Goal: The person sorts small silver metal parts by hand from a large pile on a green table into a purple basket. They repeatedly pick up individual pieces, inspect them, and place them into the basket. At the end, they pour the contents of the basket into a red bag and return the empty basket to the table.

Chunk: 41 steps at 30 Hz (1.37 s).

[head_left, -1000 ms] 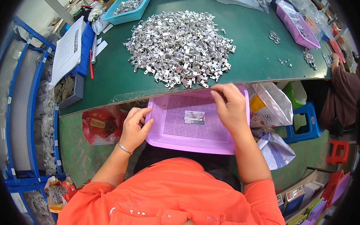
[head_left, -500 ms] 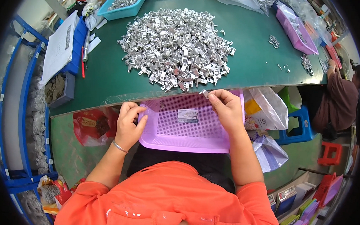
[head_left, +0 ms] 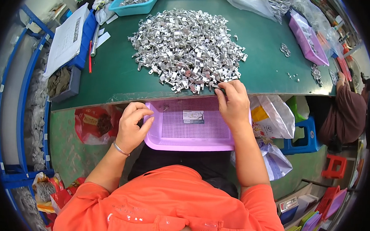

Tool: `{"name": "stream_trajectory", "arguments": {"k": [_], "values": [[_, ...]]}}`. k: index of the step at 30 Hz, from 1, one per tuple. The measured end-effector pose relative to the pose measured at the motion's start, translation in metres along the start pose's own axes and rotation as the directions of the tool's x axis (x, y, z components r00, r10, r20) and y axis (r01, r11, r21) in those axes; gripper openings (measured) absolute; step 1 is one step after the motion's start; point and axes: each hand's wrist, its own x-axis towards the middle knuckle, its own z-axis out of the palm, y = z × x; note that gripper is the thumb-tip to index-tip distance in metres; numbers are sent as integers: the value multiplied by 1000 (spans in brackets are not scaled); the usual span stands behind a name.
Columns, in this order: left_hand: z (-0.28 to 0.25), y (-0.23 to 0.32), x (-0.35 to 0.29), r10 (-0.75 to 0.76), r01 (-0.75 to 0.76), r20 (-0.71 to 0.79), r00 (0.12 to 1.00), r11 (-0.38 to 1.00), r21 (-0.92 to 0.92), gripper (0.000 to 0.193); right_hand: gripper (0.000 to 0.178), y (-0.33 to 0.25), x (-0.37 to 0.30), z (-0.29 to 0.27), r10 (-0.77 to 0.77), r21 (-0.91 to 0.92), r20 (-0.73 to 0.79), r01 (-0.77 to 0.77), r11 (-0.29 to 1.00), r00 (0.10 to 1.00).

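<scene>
A heap of small bent silver metal brackets [head_left: 190, 49] lies on the green tabletop. At its near right edge, my right hand [head_left: 235, 105] pinches one small metal bracket [head_left: 215, 86] between thumb and fingers, close to the table's front edge. Below that edge, a purple plastic basket [head_left: 183, 147] with a mesh bottom sits over my lap, and a small printed card [head_left: 193, 117] lies in it. My left hand [head_left: 133, 123], with a bangle at the wrist, hovers by the basket's left rim. Its fingers are loosely bent, thumb and fingertips slightly apart, nothing seen between them.
A turquoise tub [head_left: 136, 4] of metal parts stands behind the heap. Papers and a red pen [head_left: 90, 57] lie on the left, and a pink basket [head_left: 308, 40] is at the right. Beyond a blue stool [head_left: 303, 139], another person [head_left: 346, 110] sits at the right.
My right hand has moved up and forward with the bracket, from over the basket's far edge to the heap's near edge. My left hand stays by the basket rim. The view has shifted slightly.
</scene>
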Motion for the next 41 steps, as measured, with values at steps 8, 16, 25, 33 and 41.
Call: {"name": "stream_trajectory", "arguments": {"k": [8,16,25,33,41], "values": [[5,7,27,190,-190,22,982,981,35,15,10,-17,7,-11,-29,70,105,22,997,994],[61,39,87,390,-396,73,918,910,125,30,6,-14,-7,-1,228,194,75,-238,952,971],[68,39,80,417,-419,46,908,895,155,43,8,-9,-29,-3,459,476,222,-506,719,860],[76,34,66,535,-504,118,836,835,-219,17,11,-2,-20,-17,-82,321,19,71,945,996],[67,34,68,379,-386,-72,922,907,-170,7,12,15,-14,-3,199,115,-150,-183,976,968]]}}
